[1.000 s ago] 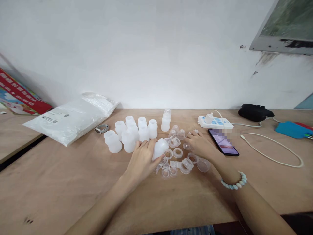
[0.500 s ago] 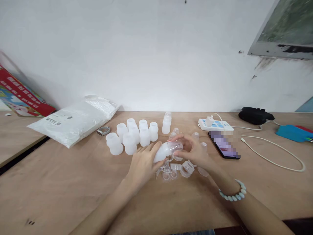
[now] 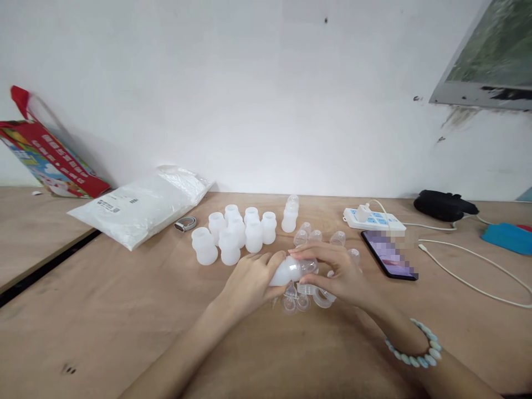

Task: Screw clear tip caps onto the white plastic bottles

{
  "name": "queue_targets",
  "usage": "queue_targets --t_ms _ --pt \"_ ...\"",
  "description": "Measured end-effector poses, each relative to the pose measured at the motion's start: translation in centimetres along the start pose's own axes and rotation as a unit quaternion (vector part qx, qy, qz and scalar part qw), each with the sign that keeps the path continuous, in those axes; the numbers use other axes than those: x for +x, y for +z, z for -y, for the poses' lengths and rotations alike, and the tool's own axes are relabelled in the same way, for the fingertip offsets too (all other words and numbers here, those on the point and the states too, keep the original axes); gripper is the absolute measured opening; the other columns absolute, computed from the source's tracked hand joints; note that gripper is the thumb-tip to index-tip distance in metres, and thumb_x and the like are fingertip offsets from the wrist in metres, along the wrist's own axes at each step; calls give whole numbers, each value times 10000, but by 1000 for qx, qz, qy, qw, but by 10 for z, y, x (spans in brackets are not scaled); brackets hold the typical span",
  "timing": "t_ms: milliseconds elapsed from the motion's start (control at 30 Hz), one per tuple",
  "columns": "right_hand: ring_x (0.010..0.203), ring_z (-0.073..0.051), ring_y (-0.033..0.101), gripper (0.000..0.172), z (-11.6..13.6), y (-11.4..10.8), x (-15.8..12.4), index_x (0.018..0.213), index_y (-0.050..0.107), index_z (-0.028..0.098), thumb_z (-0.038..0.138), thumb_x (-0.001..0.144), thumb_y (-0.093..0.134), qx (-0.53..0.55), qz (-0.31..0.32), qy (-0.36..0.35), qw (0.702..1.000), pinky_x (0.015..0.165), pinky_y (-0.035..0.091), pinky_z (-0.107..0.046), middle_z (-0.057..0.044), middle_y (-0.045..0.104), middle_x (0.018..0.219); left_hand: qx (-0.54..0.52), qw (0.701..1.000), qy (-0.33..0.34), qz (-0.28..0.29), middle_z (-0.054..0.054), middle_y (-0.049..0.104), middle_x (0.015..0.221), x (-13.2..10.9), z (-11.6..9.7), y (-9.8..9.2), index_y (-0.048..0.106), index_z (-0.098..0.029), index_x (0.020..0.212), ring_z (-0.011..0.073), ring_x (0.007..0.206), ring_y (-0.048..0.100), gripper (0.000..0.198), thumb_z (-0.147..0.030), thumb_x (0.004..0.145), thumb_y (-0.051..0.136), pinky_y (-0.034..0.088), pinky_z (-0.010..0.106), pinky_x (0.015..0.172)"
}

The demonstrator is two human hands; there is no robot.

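Left hand [image 3: 253,280] wraps the frosted white bottle [image 3: 286,271], tipped sideways just above the table [image 3: 103,321], mid-way between its side edges; right hand [image 3: 338,274] pinches a clear cap [image 3: 308,266] at its neck. A skewed cap could jam, or slip among the loose rings [image 3: 310,296] below.

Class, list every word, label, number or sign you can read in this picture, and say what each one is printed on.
None can be read.
Red box: rows of white characters, too blurred.
White plastic bag: sticker with a barcode and small print, too small.
Phone: screen is blurred out.
Power strip: blue markings, no legible text.
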State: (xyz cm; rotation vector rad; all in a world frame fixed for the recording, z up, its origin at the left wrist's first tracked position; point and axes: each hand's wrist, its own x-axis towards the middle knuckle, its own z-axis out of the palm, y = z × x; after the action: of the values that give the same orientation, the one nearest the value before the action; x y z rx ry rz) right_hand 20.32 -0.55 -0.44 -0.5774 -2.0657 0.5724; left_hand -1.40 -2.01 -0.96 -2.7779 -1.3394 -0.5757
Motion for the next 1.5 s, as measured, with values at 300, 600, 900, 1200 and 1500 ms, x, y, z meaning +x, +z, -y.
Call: queue_targets --t_ms 300,600,900,1200,1500 --pt "1082 -239 640 272 9 8 13 1167 687 268 309 902 726 19 -23 1 1000 938 519 -399 -68 696 1151 9 998 -9 -67 91 737 968 -3 4 0 515 -157 1153 268 802 716 355 -304 865 660 531 342 648" --pt "966 -238 646 294 21 19 24 1152 613 246 308 876 695 91 -44 102 990 790 554 -357 -65 674 1082 -226 967 -74 -87 40 733 929 -7 0 0 509 -206 1205 228 750 701 412 -434 882 626 523 301 613" --pt "765 -200 626 195 8 -71 73 958 668 197 316 817 730 -89 -74 94 989 676 517 -333 -28 668 864 -193 968 -25 -156 137 607 1275 -9 -3 11 378 -213 1357 294 1165 565 536 -550 951 472 475 451 939" --pt "728 -200 608 323 -42 -60 117 1016 581 181 277 728 691 -220 -152 36 963 685 517 -348 -48 636 977 -129 972 37 -191 120 647 1133 -13 -8 20 476 -191 1257 281 1068 573 318 -351 991 411 447 419 907" --pt "795 -232 598 269 -75 -10 89 1010 510 176 178 790 665 -328 -28 90 940 723 479 -331 -81 589 1004 -117 966 90 -211 114 669 1084 -13 -11 24 462 -162 1230 260 999 575 274 -292 995 407 440 381 827"
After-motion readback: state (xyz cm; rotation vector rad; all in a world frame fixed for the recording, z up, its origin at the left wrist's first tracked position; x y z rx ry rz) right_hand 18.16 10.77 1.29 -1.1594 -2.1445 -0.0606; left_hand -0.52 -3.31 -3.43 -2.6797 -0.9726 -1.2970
